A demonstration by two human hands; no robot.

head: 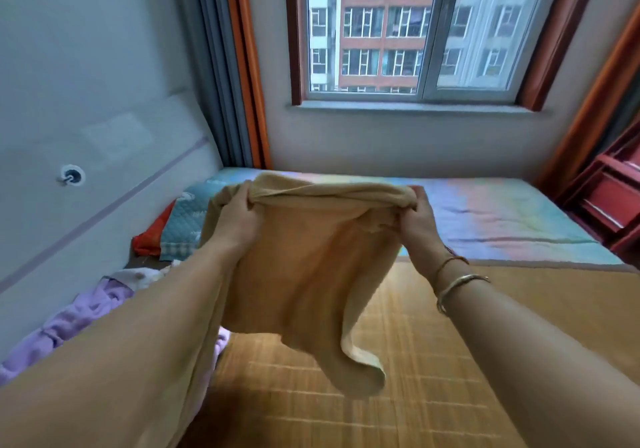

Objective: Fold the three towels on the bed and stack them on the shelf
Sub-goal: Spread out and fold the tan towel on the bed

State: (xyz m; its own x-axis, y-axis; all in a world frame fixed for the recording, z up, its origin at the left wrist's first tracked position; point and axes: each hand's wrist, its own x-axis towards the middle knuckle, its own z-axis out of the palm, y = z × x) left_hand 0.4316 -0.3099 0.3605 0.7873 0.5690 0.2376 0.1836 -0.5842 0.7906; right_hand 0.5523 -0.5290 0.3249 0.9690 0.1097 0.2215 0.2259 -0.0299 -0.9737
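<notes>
A pale yellow towel [311,267] hangs in the air above the bed, held up by its top edge. My left hand [239,215] grips the top left part, my right hand [417,219] grips the top right end. The towel's lower part droops loose and blurred over the bamboo mat [415,361]. A lilac towel [72,319] lies crumpled on the bed at the left, partly hidden under my left arm. A whitish cloth [138,276] peeks out just beyond it.
The bed carries a pastel quilted cover [502,215] at the far end, under a window. A teal quilted pillow [183,229] and a red cloth [149,239] lie at the far left by the wall. A red wooden shelf [609,198] stands at the right.
</notes>
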